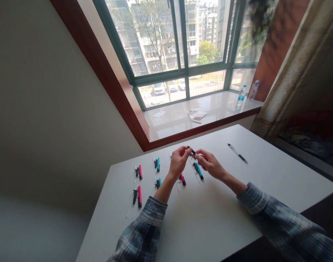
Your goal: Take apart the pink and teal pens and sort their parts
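Note:
Above the white table (199, 218), my left hand (178, 161) pinches a short black pen part (192, 150) between thumb and fingers. My right hand (211, 164) has its fingertips closed at the lower right end of the same part. Just below the hands lie a teal pen barrel (199, 171) with a black piece beside it, and a pink pen barrel (182, 179) partly behind my left hand. Thin white refills (193, 170) lie near them. Other small parts under the hands are partly hidden.
At the left are more pen parts: pink barrels (140, 196), teal barrels (158, 164) and black pieces (135, 196). One whole black-and-white pen (237, 153) lies at the right. Bottles (241, 95) and a cloth (197, 115) are on the windowsill (172, 125) beyond the table.

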